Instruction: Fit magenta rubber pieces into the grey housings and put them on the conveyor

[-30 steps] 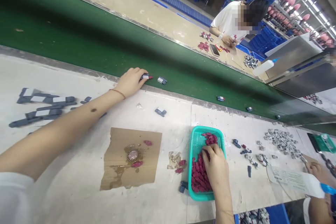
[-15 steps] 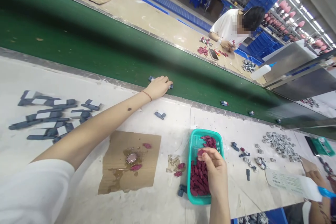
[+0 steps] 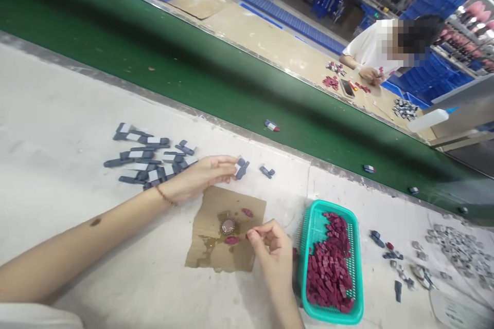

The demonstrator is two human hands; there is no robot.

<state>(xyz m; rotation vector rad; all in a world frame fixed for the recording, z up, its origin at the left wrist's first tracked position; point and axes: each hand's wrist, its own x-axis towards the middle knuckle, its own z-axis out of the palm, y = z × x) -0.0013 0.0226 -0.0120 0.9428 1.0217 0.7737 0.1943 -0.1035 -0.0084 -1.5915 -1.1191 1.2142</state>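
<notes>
While earlier on the belt (image 3: pixel 154 61), the left hand (image 3: pixel 200 177) now holds a grey clip (image 3: pixel 242 168).

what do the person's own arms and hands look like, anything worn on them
Both hands are bare, with no gloves. The left hand has a thin reddish cord bracelet at the wrist, a bare forearm and a white sleeve at the lower left edge. The right hand shows no bracelet or sleeve in view.

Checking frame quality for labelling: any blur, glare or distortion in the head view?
Head view: even overhead light, soft shadows; wide-angle bends the green conveyor belt; left hand with its small dark grey plastic clip is sharp, right hand too; far ceiling lights glare.
</notes>
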